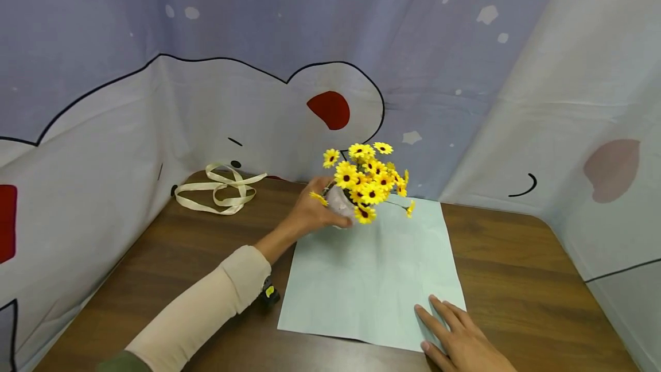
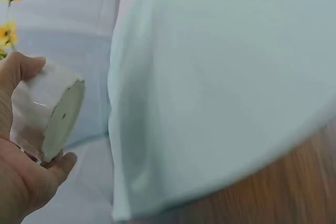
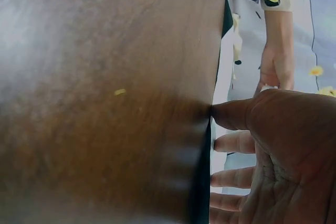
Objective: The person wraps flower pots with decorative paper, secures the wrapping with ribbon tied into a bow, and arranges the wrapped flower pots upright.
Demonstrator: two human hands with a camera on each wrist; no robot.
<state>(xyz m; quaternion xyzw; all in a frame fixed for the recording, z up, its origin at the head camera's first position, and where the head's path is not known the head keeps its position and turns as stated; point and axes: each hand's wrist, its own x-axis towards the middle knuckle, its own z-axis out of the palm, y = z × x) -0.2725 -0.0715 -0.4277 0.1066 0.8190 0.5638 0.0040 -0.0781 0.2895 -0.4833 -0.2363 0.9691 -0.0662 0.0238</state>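
Observation:
My left hand (image 1: 312, 206) grips a small white flower pot (image 1: 339, 202) with thumb and fingers on its sides. Yellow daisy-like flowers (image 1: 373, 188) with dark centres fan out of it. In the left wrist view the pot (image 2: 44, 100) is lifted, its pale underside showing. Below it lies a pale mint sheet of paper (image 1: 377, 280), spread on the wooden table (image 1: 506, 263). At the sheet's near right corner, my right hand (image 1: 459, 337) rests with spread fingers, their tips on the paper and table. The right wrist view shows its thumb (image 3: 231, 114) touching down at the edge.
A loosely looped cream ribbon (image 1: 222, 191) lies at the table's back left. Behind and beside the table hangs a printed cloth (image 1: 248, 102) with bear shapes. A dark strap with a yellow patch (image 1: 269, 291) is on the left wrist.

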